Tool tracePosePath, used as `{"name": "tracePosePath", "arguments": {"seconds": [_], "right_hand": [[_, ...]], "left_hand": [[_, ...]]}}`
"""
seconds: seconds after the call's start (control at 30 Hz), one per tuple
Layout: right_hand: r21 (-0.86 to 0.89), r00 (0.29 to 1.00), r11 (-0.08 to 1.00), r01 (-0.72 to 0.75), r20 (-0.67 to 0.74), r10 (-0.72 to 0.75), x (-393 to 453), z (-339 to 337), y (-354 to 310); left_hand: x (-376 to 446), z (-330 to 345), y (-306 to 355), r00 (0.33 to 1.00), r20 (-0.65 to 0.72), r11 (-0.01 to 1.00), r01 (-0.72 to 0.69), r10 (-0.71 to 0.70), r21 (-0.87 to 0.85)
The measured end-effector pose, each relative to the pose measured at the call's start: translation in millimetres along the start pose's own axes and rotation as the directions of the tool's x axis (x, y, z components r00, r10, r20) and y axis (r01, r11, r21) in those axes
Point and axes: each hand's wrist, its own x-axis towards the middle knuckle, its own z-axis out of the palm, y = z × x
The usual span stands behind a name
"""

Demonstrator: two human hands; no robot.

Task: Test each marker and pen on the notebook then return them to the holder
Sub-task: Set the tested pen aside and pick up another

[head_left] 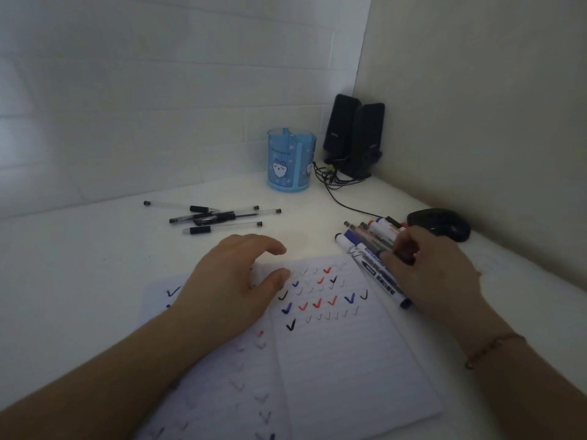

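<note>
An open lined notebook [343, 350] lies in front of me, its pages marked with black, blue and red ticks. My left hand [232, 281] rests on the upper left page with its fingers relaxed. My right hand [425, 268] lies over a bunch of whiteboard markers [371, 242] at the notebook's upper right corner, fingers curled round some of them. Several black gel pens [216, 215] lie loose on the desk beyond the notebook. The blue pen holder [290, 158] stands upright at the back, with nothing sticking out above its rim.
Two black speakers [352, 134] stand in the back corner, and their cable [346, 201] runs across the desk toward the markers. A black mouse [441, 223] sits just behind my right hand. Walls close the back and right sides.
</note>
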Motion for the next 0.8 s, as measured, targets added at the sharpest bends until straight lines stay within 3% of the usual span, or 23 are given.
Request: {"name": "tracePosePath", "arguments": {"seconds": [0.2,0.33,0.43,0.53,0.67,0.8], "right_hand": [[0.038,0.998,0.999,0.009,-0.066,-0.007,-1,-3,-5],[-0.014,0.956,0.966,0.256,-0.145,-0.256,-3,-9,-38],[-0.123,0.877,0.869,0.48,0.096,-0.471,10,-1,-83],[-0.072,0.804,0.824,0.562,0.284,-0.523,37,28,-120],[-0.01,0.823,0.87,0.492,0.33,-0.462,60,71,-148],[-0.074,0.843,0.854,0.515,0.224,-0.489,60,81,-154]], "left_hand": [[2,3,-5,1.0,0.001,0.998,0.029,-0.029,0.054],[4,2,-8,0.999,-0.019,0.992,0.042,-0.04,0.117],[6,-1,-12,0.999,-0.015,0.987,0.051,-0.049,0.149],[6,-1,-15,0.998,0.029,0.976,0.048,-0.056,0.212],[5,0,-17,1.0,0.015,0.977,0.017,-0.021,0.211],[4,2,-20,0.999,-0.05,0.978,-0.011,0.022,0.208]]}}
